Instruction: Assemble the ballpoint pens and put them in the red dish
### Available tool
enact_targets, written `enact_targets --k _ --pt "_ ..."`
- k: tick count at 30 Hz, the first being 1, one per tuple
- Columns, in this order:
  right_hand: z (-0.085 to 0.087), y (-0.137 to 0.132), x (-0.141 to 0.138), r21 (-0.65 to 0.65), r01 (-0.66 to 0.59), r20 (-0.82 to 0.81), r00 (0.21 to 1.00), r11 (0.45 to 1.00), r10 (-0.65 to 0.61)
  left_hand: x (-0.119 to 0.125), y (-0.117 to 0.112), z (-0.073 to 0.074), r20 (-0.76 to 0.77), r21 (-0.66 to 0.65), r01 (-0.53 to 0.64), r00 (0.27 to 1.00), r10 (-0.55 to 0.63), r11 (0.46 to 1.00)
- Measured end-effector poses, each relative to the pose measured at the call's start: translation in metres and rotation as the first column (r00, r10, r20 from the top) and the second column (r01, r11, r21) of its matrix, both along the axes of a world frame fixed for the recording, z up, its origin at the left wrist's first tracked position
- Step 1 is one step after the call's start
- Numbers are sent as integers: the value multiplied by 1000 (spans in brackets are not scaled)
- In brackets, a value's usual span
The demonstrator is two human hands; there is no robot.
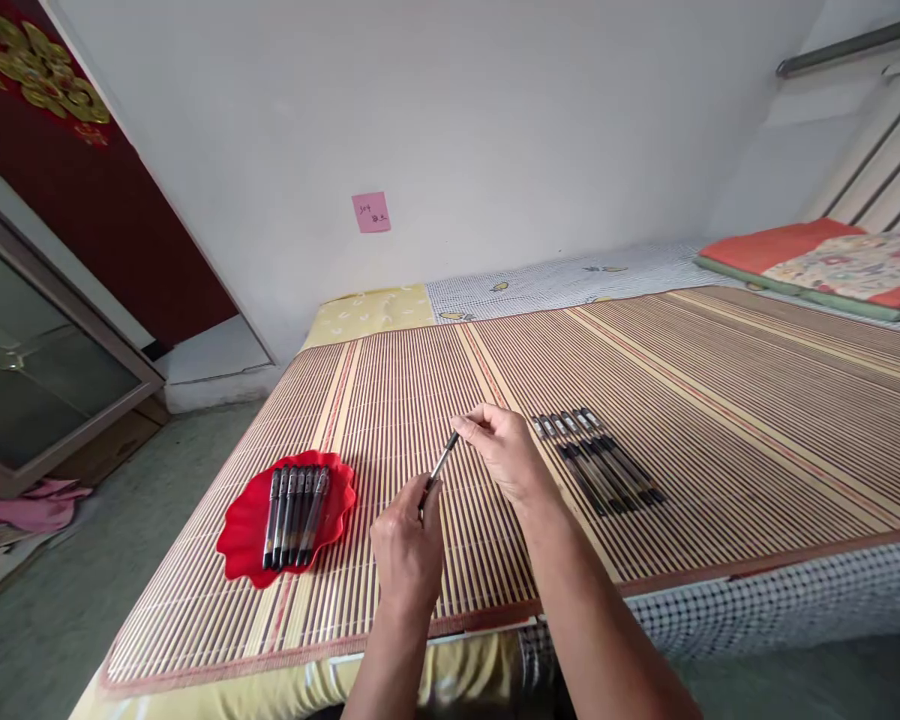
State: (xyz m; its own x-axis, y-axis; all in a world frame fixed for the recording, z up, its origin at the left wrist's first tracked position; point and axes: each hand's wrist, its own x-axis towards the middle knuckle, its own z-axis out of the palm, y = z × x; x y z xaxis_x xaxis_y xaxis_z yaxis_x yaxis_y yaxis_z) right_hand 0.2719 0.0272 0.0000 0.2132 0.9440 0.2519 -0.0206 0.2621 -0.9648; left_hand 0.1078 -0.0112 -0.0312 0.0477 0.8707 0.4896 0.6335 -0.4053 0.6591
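Over the middle of the mat, both of my hands are on one slim pen (442,459), which slants up to the right between them. My left hand (407,530) is wrapped round its lower part, hiding that end. The fingers of my right hand (502,452) pinch the dark upper end; whether that is a cap cannot be made out. On the left, a red scalloped plate (244,530) carries several capped pens (294,515) side by side. To the right lie several dark pen bodies (611,475) in a row, with short clear caps (566,423) lined up above them.
A striped bamboo mat (390,400) covers the bed, whose front edge runs close below my forearms. Folded bedding (825,265) lies at the far right. A pink note (371,212) is stuck on the wall behind. At left stands a glass-panelled frame (37,350) above the floor.
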Motion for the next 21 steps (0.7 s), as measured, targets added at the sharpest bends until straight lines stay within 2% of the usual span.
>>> enact_targets --k 4,7,9,10,12,14,17,19,21 --pt "-5 3 -9 2 46 13 999 999 -46 -3 2 -5 -4 94 -61 998 62 994" --pt "-4 3 -9 -5 53 24 998 999 -53 -4 4 -2 78 -17 -71 994 72 997" --pt "-2 2 -5 -20 15 17 1000 1000 -15 -4 6 4 184 -199 42 983 -5 979" --pt "-2 2 -3 -30 -6 16 1000 1000 6 -4 6 6 258 -289 143 964 -67 947" --pt "-2 3 3 -49 -34 16 999 998 35 -5 8 9 414 -392 363 890 -190 845" --pt "-5 4 8 -61 -41 25 999 997 43 -6 10 8 503 -411 500 822 -267 762" --pt "-8 5 12 -61 -73 45 996 995 76 -9 14 1 479 -416 562 804 -353 715" --pt "-9 5 12 -52 -97 68 993 994 100 -11 16 -4 435 -416 551 819 -374 723" --pt "-8 4 9 -49 -97 104 989 994 102 -12 17 -7 399 -404 507 847 -351 762"
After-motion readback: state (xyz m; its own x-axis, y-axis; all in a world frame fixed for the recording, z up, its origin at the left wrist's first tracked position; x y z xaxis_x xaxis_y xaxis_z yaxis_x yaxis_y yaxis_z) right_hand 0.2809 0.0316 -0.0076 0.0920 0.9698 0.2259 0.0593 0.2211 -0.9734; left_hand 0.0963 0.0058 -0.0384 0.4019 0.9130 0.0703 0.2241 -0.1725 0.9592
